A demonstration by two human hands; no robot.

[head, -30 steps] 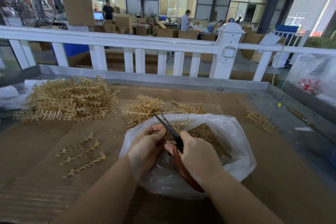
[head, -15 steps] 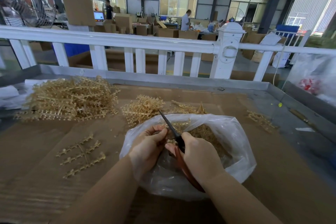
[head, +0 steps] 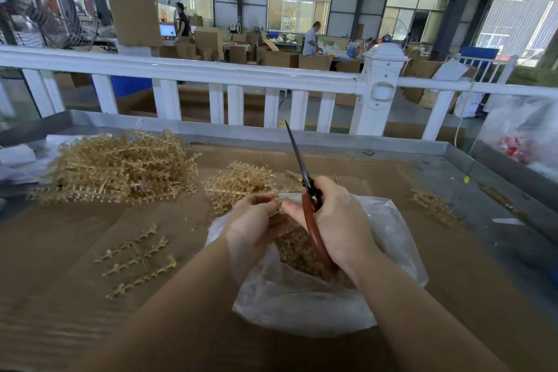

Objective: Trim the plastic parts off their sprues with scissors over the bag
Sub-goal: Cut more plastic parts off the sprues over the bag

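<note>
A clear plastic bag (head: 392, 238) lies open in front of me, holding cut tan parts (head: 297, 251). My right hand (head: 338, 220) grips red-handled scissors (head: 311, 220), blades together and pointing up and away. My left hand (head: 253, 220) is over the bag's left rim, its fingertips pinching a small tan sprue piece that is mostly hidden; the right hand's fingertips meet it there. A big heap of tan sprues (head: 117, 169) lies at the back left, a smaller heap (head: 238, 181) just beyond the bag. One flat sprue (head: 139, 260) lies to the left.
Brown cardboard (head: 60, 296) covers the metal tabletop, whose raised rim (head: 332, 142) runs along the far side. A white railing (head: 271, 75) stands behind it. A few sprues (head: 431, 205) lie at the right. Another clear bag (head: 525, 136) with red contents sits at far right.
The scissors have swung up from the bag, their blades now pointing steeply upward and shut. Both hands have lifted slightly and their fingertips have come together over the bag's rim.
</note>
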